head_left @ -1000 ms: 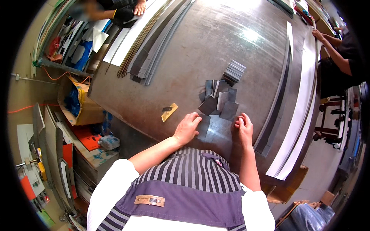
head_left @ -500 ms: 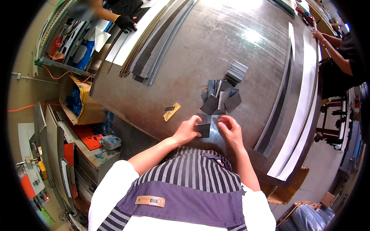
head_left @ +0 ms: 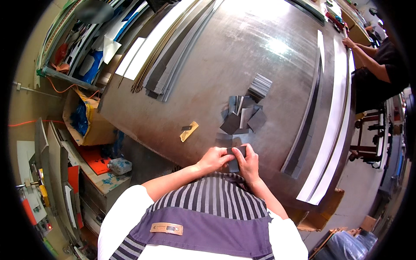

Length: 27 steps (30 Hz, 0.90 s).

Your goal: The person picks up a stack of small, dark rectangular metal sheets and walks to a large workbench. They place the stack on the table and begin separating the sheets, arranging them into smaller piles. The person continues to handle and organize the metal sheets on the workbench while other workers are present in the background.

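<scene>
Close to the table's near edge, my left hand [head_left: 215, 159] pinches one side of a small dark flat plate [head_left: 236, 150]. My right hand [head_left: 247, 161] closes on the plate's other side, the thumb lying over it. Part of the plate is hidden by my fingers. Just beyond my hands, a loose heap of dark square plates [head_left: 256, 120] lies overlapping on the table. Behind the heap is a tight row of similar plates [head_left: 260, 86], seen edge-on.
A yellow strip [head_left: 189, 131] with a small dark piece rests on the metal table [head_left: 208, 95]. Long strips [head_left: 169, 65] lie along the left, white strips [head_left: 331, 143] along the right. A person [head_left: 375, 69] stands at the right edge. Below left is a cardboard box [head_left: 89, 125].
My right hand has come in from the right and taken hold of the plate that my left hand holds. The other person's gloved hand at upper left has left the view.
</scene>
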Motion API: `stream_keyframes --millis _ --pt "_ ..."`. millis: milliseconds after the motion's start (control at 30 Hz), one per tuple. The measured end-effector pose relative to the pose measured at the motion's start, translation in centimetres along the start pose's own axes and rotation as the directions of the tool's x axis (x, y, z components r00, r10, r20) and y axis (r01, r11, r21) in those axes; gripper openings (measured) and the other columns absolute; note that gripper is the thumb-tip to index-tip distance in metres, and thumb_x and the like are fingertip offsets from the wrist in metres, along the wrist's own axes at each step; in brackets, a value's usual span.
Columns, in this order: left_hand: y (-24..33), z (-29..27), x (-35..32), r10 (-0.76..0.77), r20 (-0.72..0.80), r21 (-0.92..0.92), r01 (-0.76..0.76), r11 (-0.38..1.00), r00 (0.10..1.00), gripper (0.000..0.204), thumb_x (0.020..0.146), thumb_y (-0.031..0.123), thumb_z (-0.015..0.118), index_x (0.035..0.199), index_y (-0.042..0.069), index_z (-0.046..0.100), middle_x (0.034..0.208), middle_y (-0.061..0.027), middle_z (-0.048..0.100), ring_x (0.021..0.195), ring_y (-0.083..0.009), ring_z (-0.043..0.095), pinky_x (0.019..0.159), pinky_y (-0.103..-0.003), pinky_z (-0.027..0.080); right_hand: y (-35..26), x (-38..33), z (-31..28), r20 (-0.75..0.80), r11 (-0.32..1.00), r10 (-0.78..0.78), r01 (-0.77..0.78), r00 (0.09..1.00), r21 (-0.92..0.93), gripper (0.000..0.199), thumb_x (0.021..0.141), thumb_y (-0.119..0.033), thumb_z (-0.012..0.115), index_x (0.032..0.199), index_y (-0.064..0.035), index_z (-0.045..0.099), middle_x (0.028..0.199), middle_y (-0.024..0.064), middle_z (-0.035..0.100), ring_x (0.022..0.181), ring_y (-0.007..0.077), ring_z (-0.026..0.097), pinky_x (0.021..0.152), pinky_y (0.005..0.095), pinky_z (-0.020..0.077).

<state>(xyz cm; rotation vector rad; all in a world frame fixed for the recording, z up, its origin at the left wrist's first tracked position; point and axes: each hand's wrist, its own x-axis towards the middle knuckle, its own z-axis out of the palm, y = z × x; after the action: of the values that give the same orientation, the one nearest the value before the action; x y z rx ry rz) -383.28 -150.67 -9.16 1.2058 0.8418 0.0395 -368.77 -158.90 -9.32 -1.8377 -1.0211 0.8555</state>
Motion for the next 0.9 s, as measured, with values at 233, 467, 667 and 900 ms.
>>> stream_keyframes --millis 233,467,667,900 --pt "-0.7 0.3 0.2 0.23 0.011 0.351 -0.219 0.91 0.973 0.036 0.088 0.023 0.062 0.116 0.002 0.056 0.09 -0.0085 0.064 0.072 -0.0131 0.06 0.065 -0.03 0.05 5.5 2.7 -2.9 0.08 0.406 -0.075 0.104 0.994 -0.908 0.005 0.083 -0.011 0.052 0.079 -0.0097 0.055 0.063 0.0131 0.065 0.059 0.0274 0.067 0.053 0.0386 0.0529" --pt "0.3 -0.6 0.5 0.035 -0.061 -0.052 -0.039 0.998 0.998 0.039 0.086 0.014 0.066 0.119 0.001 0.051 0.094 -0.0054 0.062 0.074 -0.0114 0.059 0.066 -0.025 0.05 3.0 3.2 -3.2 -0.034 0.897 -0.021 0.004 0.999 -0.442 0.028 0.085 -0.029 0.065 0.086 -0.0022 0.06 0.07 0.0153 0.066 0.067 0.0254 0.067 0.059 0.0372 0.0501" --pt "2.9 -0.3 -0.2 0.067 0.248 -0.56 0.087 0.824 0.967 0.025 0.088 0.018 0.065 0.106 0.003 0.055 0.09 -0.005 0.063 0.076 -0.0118 0.063 0.067 -0.024 0.053 -1.1 0.9 -1.0 0.493 0.572 0.242 -0.533 0.836 0.623 0.039 0.098 -0.04 0.046 0.082 -0.0066 0.058 0.062 -0.0021 0.054 0.05 0.0049 0.046 0.045 0.02 0.0358" --pt "3.6 -0.3 -0.5 0.061 0.245 -0.499 0.072 0.864 0.968 0.018 0.088 0.019 0.064 0.083 0.004 0.056 0.075 -0.0044 0.062 0.066 -0.0137 0.061 0.061 -0.026 0.05 -2.5 0.3 -1.3 0.589 0.464 0.37 -0.692 0.719 0.553 0.047 0.096 -0.049 0.044 0.075 -0.0079 0.052 0.056 -0.0007 0.048 0.038 0.0084 0.039 0.033 0.0212 0.0287"
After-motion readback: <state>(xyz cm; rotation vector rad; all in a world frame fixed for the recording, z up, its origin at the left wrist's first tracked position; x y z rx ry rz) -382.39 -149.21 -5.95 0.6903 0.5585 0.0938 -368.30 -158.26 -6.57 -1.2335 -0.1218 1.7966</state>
